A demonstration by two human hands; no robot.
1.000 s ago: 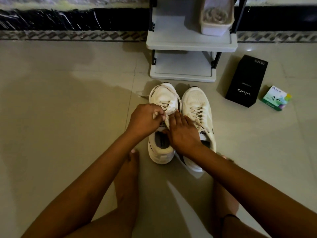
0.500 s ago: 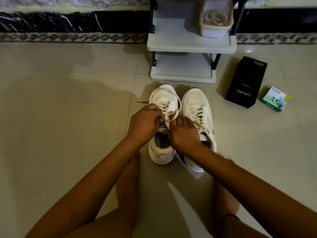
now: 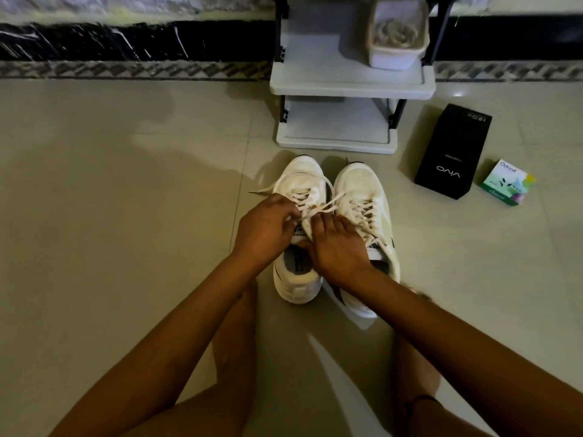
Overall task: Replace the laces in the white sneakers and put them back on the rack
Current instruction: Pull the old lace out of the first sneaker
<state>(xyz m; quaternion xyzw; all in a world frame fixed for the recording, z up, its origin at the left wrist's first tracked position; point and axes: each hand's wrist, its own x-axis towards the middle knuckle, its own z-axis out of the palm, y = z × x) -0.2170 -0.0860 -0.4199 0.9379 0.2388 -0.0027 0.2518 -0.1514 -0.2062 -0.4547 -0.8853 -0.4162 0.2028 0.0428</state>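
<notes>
Two white sneakers stand side by side on the floor, toes toward the rack (image 3: 351,89). The left sneaker (image 3: 296,279) is partly laced with a white lace (image 3: 318,208); one loose end trails off to its left, another crosses toward the right sneaker (image 3: 362,190). My left hand (image 3: 265,230) has its fingers curled and pinches the lace over the tongue. My right hand (image 3: 337,247) lies on the same shoe beside it, fingertips at the lace; its grip is hidden. The right sneaker is laced.
The white two-shelf rack stands just beyond the shoes, with a lidded white tub (image 3: 396,36) on its upper shelf. A black phone box (image 3: 452,151) and a small green box (image 3: 508,181) lie on the tiles to the right. My bare legs flank the shoes.
The lace has been drawn across the left sneaker; a strand now stretches to the right between my hands. Both hands stay on the shoe, shifted slightly.
</notes>
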